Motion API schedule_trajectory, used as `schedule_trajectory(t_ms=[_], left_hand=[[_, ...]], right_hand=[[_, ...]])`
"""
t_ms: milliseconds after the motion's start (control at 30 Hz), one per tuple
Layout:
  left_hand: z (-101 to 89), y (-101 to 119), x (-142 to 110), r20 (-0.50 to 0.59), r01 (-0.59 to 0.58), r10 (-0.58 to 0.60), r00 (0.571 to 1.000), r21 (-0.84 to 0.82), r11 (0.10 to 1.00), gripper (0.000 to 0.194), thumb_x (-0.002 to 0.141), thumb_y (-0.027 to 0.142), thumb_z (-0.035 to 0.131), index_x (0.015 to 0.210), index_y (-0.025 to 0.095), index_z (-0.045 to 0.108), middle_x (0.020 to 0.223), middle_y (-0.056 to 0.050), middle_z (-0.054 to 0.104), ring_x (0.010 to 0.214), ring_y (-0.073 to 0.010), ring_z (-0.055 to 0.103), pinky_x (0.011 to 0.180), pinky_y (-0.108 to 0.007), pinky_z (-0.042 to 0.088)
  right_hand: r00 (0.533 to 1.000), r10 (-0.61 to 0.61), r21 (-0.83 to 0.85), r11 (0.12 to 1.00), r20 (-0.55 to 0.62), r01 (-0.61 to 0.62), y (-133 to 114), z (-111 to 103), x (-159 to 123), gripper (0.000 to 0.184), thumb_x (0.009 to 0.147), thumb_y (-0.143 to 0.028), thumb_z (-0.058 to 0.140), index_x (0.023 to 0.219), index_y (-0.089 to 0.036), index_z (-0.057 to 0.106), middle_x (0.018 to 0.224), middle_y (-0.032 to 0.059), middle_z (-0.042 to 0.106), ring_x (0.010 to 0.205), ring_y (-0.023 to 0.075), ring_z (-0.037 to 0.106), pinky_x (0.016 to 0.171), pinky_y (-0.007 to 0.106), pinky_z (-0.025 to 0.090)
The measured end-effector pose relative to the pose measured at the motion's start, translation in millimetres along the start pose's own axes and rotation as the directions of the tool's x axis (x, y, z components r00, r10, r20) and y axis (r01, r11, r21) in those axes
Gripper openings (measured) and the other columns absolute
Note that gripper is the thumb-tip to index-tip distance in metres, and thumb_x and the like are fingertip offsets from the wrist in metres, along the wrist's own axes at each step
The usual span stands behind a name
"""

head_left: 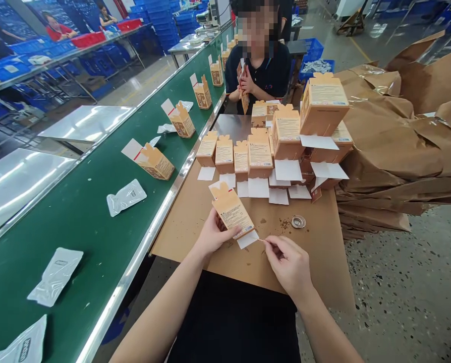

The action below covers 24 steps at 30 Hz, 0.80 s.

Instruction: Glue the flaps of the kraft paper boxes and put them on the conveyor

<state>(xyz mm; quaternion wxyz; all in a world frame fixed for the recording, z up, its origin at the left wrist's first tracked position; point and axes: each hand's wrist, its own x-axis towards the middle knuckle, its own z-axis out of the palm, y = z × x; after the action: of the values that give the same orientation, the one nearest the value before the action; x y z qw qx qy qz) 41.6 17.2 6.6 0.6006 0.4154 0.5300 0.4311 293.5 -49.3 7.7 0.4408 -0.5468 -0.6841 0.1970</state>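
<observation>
Left hand point(214, 234) wrapped round the lower end of a kraft-brown carton point(233, 212), barcode panel up, held tilted over the near edge of a cardboard sheet point(316, 252). Right hand point(289, 267) pinched almost shut, thumb and forefinger on a thin pale strip point(261, 240), too fine to identify, leading to a white paper slip point(247, 239) at the carton's bottom edge. Step in hand, by the look: working that strip at the slip. Apparent next need: steady pinch, clean draw. Farther along the sheet, a small metal ring point(298, 222) among brown crumbs, then stacked cartons point(259, 151). Off the left edge, a green conveyor belt point(77, 242) with foil pouches point(126, 197). Beyond, a co-worker point(258, 75) holding a carton.
</observation>
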Motion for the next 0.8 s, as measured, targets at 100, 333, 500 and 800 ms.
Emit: schedule_trajectory(t_ms=[100,333,500,800], left_hand=[[4.7,-4.0,-9.6,-0.026,-0.051,0.053,0.998,0.081,0.995,0.089,0.067,0.048,0.114,0.141,0.028,0.068,0.141,-0.014,0.086,0.137,-0.0415,0.083,0.117,-0.057,0.068],[22.2,-26.9,-31.3,-0.043,-0.15,0.182,0.982,0.398,0.905,0.069,0.074,0.033,0.104,0.135,0.035,0.073,0.129,-0.01,0.086,0.122,-0.043,0.084,0.102,-0.057,0.07],[25.0,-32.3,-30.4,-0.033,-0.181,0.212,0.977,0.408,0.895,0.071,0.074,0.031,0.102,0.139,0.037,0.074,0.127,-0.009,0.086,0.12,-0.0427,0.084,0.099,-0.057,0.069],[-109.0,11.3,-37.5,-0.535,0.105,0.364,0.762,0.658,0.746,0.071,0.069,0.047,0.101,0.127,0.03,0.066,0.129,-0.015,0.085,0.126,-0.0492,0.084,0.105,-0.06,0.07]], right_hand=[[0.998,0.03,0.001,1.0,-0.046,-0.03,-4.3,-23.1,-7.7,0.03,0.119,-0.031,0.066,0.094,-0.026,0.083,0.076,0.0021,0.077,0.062,0.0164,0.07,0.061,0.026,0.062],[0.983,0.104,0.011,0.995,-0.154,-0.104,-10.1,-70.2,-30.9,0.024,0.115,-0.03,0.076,0.093,-0.028,0.085,0.073,0.0005,0.079,0.056,0.0164,0.071,0.054,0.028,0.062],[0.984,0.069,0.04,0.997,-0.163,-0.064,-16.2,-70.4,-33.7,0.02,0.113,-0.026,0.078,0.096,-0.028,0.087,0.072,-0.0005,0.077,0.055,0.0166,0.07,0.052,0.029,0.059],[0.976,0.105,-0.009,0.994,-0.191,-0.108,0.8,-68.6,-46.0,0.032,0.112,-0.046,0.084,0.087,-0.026,0.086,0.071,0.0022,0.077,0.056,0.018,0.071,0.059,0.029,0.063]])
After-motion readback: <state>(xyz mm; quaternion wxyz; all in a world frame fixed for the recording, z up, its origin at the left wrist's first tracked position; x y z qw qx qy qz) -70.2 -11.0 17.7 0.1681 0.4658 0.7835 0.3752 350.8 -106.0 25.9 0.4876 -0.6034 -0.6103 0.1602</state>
